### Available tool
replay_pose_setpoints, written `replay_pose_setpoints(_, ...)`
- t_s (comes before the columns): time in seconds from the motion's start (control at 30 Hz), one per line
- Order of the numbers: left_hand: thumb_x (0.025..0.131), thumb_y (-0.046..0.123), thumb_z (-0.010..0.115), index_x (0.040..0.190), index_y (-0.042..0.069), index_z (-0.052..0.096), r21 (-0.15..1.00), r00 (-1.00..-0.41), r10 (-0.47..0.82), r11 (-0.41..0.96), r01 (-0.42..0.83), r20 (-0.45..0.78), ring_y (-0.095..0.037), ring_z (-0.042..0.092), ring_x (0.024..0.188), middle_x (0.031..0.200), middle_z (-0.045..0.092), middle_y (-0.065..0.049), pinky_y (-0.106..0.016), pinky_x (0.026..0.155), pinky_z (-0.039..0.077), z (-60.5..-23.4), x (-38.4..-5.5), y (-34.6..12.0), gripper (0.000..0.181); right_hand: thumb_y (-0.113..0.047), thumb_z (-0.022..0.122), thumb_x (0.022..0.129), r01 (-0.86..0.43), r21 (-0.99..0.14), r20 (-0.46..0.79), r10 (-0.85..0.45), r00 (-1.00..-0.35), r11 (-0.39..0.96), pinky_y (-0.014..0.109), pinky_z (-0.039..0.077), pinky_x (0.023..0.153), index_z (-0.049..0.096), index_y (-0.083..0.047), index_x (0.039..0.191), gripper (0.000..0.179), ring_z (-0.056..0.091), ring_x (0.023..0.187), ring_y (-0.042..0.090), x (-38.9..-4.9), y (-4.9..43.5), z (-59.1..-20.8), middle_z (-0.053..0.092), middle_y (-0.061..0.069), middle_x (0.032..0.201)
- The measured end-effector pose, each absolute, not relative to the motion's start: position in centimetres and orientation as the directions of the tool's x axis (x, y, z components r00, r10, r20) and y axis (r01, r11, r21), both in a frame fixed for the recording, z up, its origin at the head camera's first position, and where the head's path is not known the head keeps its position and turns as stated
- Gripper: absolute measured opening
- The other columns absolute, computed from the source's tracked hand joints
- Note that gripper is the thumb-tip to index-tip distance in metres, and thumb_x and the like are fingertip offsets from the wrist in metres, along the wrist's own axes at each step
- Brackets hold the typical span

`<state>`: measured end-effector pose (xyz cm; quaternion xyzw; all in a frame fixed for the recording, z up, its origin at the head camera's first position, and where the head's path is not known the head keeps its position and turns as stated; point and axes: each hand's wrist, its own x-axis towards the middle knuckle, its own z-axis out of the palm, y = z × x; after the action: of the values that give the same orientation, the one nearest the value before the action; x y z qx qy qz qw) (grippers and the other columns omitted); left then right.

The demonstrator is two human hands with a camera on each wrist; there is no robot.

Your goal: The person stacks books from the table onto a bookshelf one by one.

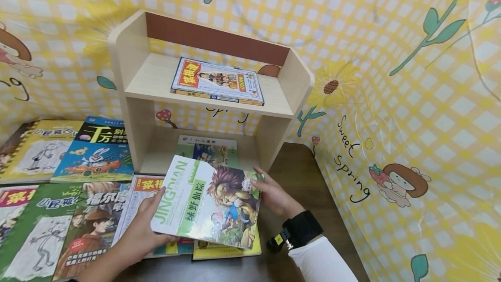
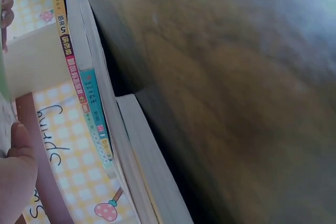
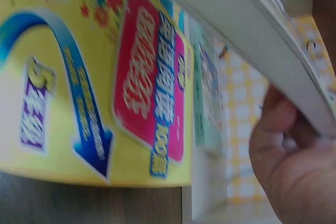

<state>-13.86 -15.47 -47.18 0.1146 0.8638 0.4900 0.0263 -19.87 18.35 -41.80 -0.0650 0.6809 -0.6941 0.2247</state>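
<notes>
Both hands hold a book with a lion on its green-and-white cover, tilted in front of a small wooden shelf. The left hand grips its left edge, thumb along the lower side. At the upper right corner, the right hand pinches the book, and the right wrist view shows those fingers around its edge. Below the raised book lies a yellow book, mostly covered in the head view. A greenish book lies on the lower shelf, partly hidden by the held one.
On the upper shelf lies a blue-bordered comic book with another beneath. Several books fill the left of the dark table, among them a blue rabbit book and a green one. Yellow checked cloth hangs behind and to the right.
</notes>
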Motion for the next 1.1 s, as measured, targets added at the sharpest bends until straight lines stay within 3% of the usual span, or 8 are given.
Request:
replay_pose_setpoints(0.17,0.063,0.030,0.091,0.155,0.008,-0.003,0.866,-0.985,0.164,0.482,0.134,0.061,-0.038,0.036,0.113,0.137,0.026,-0.031,-0.053,0.089,0.041,-46.8,-14.4,-15.1,0.133,-0.012,0.045,0.101,0.150,-0.988,-0.124,-0.414,-0.902,-0.031,0.035,0.049,0.090,-0.004,-0.027,0.156,0.075,0.056,0.110,0.021,-18.7,16.7,-42.2,0.033,0.023,0.148)
replay_pose_setpoints(0.3,0.065,0.032,0.090,0.154,0.013,-0.011,0.883,-0.992,0.116,0.461,0.088,0.038,-0.045,0.035,0.118,0.143,0.016,-0.036,-0.063,0.093,0.036,-46.7,-15.2,-15.0,0.135,-0.010,0.052,0.099,0.068,-0.998,-0.062,-0.410,-0.910,0.000,0.036,0.041,0.104,-0.012,-0.030,0.154,0.087,0.047,0.128,0.026,-17.6,15.7,-42.4,0.020,0.014,0.158)
replay_pose_setpoints(0.4,0.066,0.035,0.089,0.154,0.016,-0.012,0.883,-0.996,0.092,0.466,0.059,0.018,-0.046,0.038,0.115,0.143,0.015,-0.037,-0.063,0.093,0.037,-46.6,-15.7,-15.0,0.135,-0.007,0.063,0.093,-0.005,-1.000,-0.007,-0.392,-0.920,0.030,0.039,0.037,0.108,-0.011,-0.029,0.154,0.099,0.044,0.131,0.031,-17.1,15.1,-42.6,0.022,0.013,0.158)
replay_pose_setpoints(0.53,0.067,0.034,0.089,0.154,0.015,-0.011,0.883,-0.996,0.085,0.464,0.063,0.026,-0.049,0.036,0.117,0.144,0.014,-0.038,-0.064,0.094,0.036,-46.2,-16.1,-15.2,0.134,0.001,0.073,0.083,-0.081,-0.996,0.063,-0.389,-0.919,0.031,0.036,0.043,0.103,-0.006,-0.033,0.154,0.112,0.051,0.126,0.030,-17.0,14.5,-43.3,0.033,0.010,0.153)
replay_pose_setpoints(0.63,0.066,0.029,0.090,0.154,0.013,-0.013,0.886,-0.995,0.086,0.455,0.092,0.059,-0.052,0.027,0.125,0.147,0.012,-0.036,-0.067,0.098,0.031,-45.9,-16.5,-15.2,0.137,0.002,0.077,0.078,-0.125,-0.990,0.093,-0.361,-0.928,0.065,0.034,0.039,0.107,-0.006,-0.034,0.153,0.118,0.047,0.130,0.023,-17.0,14.1,-43.7,0.031,0.002,0.155)
replay_pose_setpoints(0.77,0.065,0.028,0.091,0.152,0.013,-0.019,0.886,-0.992,0.105,0.449,0.114,0.074,-0.053,0.014,0.135,0.153,0.007,-0.033,-0.071,0.102,0.022,-45.7,-17.2,-15.4,0.141,0.000,0.077,0.079,-0.146,-0.974,0.090,-0.293,-0.952,0.174,0.041,0.029,0.113,-0.007,-0.030,0.154,0.117,0.037,0.137,0.025,-17.3,13.7,-44.0,0.024,0.003,0.158)
replay_pose_setpoints(1.0,0.072,0.022,0.087,0.155,0.016,-0.010,0.904,-0.973,0.191,0.382,0.194,0.129,-0.046,0.035,0.130,0.152,0.025,-0.025,-0.065,0.100,0.031,-46.3,-18.5,-15.6,0.127,0.000,0.075,0.081,-0.096,-0.961,0.036,-0.228,-0.973,0.259,0.050,0.019,0.115,-0.011,-0.021,0.155,0.115,0.027,0.141,0.035,-18.3,13.5,-44.3,0.018,0.015,0.159)
replay_pose_setpoints(1.1,0.074,0.021,0.085,0.155,0.013,-0.004,0.912,-0.972,0.195,0.361,0.198,0.134,-0.044,0.036,0.131,0.150,0.029,-0.023,-0.064,0.100,0.031,-46.5,-19.0,-15.5,0.121,-0.005,0.076,0.081,-0.042,-0.953,-0.018,-0.192,-0.981,0.300,0.054,0.017,0.115,-0.011,-0.021,0.155,0.115,0.020,0.143,0.038,-18.8,13.4,-44.4,0.011,0.016,0.160)
